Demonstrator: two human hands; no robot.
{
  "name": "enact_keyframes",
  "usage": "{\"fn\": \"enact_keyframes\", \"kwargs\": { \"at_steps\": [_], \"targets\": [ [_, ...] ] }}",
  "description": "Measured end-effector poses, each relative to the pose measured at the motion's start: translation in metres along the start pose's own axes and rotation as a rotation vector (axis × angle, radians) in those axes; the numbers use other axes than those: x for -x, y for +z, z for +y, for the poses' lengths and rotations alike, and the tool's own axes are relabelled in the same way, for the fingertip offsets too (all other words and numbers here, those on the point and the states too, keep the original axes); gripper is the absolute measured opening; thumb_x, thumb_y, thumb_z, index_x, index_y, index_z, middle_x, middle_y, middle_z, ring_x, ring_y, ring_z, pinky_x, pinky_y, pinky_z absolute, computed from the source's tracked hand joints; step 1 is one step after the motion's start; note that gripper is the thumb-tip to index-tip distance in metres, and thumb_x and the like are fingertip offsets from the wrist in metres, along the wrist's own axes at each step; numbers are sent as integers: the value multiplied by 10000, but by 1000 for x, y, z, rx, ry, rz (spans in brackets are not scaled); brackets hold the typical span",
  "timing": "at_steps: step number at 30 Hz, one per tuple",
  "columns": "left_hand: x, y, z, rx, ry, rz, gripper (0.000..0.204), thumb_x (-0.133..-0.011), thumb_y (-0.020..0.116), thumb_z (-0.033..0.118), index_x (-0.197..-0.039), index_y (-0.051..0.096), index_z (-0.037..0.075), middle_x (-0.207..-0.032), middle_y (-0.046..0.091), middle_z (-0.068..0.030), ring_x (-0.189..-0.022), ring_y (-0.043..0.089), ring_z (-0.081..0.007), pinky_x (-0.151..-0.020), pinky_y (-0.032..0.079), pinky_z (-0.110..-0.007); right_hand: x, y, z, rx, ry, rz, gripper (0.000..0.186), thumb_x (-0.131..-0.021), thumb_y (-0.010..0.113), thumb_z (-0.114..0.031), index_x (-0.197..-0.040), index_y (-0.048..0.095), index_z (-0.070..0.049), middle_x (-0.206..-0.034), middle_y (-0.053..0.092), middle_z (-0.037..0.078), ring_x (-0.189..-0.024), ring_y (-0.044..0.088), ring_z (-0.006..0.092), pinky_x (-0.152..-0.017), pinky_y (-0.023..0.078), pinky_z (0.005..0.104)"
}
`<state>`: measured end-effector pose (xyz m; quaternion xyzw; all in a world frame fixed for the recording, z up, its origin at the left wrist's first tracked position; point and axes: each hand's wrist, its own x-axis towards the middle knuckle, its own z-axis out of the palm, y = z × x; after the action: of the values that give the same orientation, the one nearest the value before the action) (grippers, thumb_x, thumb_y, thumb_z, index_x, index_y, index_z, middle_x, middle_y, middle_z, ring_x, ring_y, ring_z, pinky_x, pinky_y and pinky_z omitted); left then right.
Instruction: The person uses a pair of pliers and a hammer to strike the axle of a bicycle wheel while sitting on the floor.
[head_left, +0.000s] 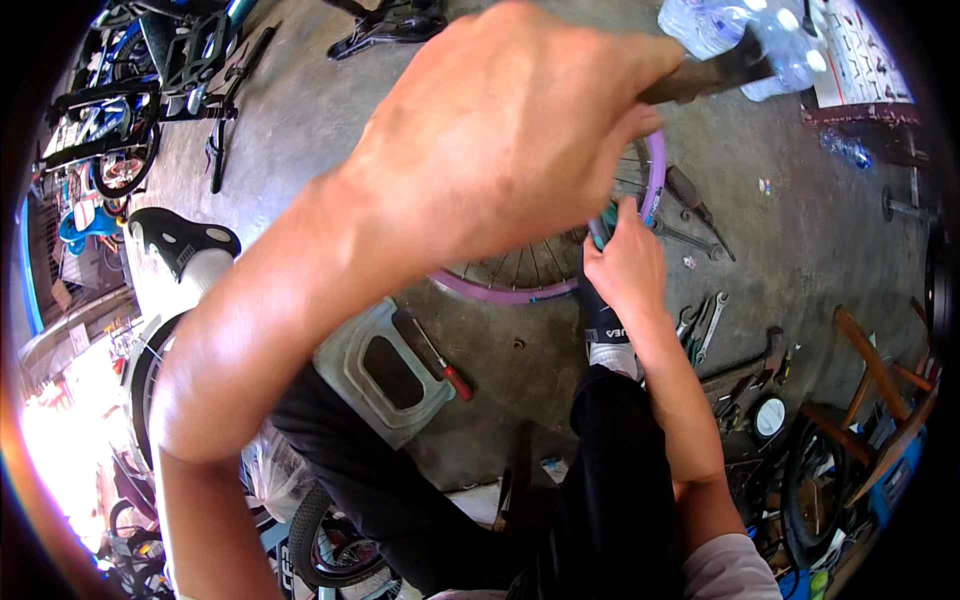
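Note:
My left hand [490,140] is raised close to the camera across the middle, closed around a dark brown, flat, bar-like piece [712,76] whose exact kind is unclear. Below it, my right hand [634,255] grips a teal-handled tool [603,224]; its working end is hidden behind the left hand. Under both hands lies a spoked bicycle wheel [492,294] with a purple rim, its centre covered by my left hand and wrist. My right shoe [600,318] is against the near side of the rim.
A red-handled screwdriver [456,382] lies by a grey plastic stool [420,415]. Wrenches [712,325] and a wooden-handled tool [690,195] are on the floor at right. Water bottles [775,50] stand far right; bicycles [125,150] fill the left.

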<state>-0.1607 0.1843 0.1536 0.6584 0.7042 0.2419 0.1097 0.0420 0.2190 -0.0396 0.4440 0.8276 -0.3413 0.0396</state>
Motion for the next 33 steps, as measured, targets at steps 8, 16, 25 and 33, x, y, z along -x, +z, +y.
{"fn": "enact_keyframes", "kwargs": {
  "at_steps": [8,16,25,33],
  "targets": [
    [-24,-15,0,-153,86,-33,250,-942,718,179,-1147,754,40,-873,748,-177,-776,724,-344,-717,547,-408,-2,-2,-1,19,-32,-13,447,-819,772,-184,-1123,501,0,-990,702,254,-907,705,475,-778,565,550],
    [14,-8,-4,-219,-206,-326,314,-959,689,204,-1247,722,86,-856,717,-227,-804,688,-443,-719,540,-503,-4,-10,-11,66,-96,-86,413,-817,749,-169,-1109,511,-2,-995,699,246,-910,705,471,-775,569,544],
    [-14,-33,11,-59,-47,51,213,-990,654,149,-1168,677,35,-832,692,-207,-740,692,-391,-662,528,-434,-12,-15,-6,96,-122,-27,404,-816,747,-170,-1100,509,-10,-1009,703,238,-886,715,467,-768,576,558],
    [40,-20,-16,-151,-324,-138,407,-971,703,152,-1372,668,87,-904,701,-251,-732,712,-361,-691,542,-408,-11,-21,-11,167,-171,-79,406,-808,740,-158,-1116,519,-13,-1042,704,221,-918,719,449,-782,585,554]
  ]
}}
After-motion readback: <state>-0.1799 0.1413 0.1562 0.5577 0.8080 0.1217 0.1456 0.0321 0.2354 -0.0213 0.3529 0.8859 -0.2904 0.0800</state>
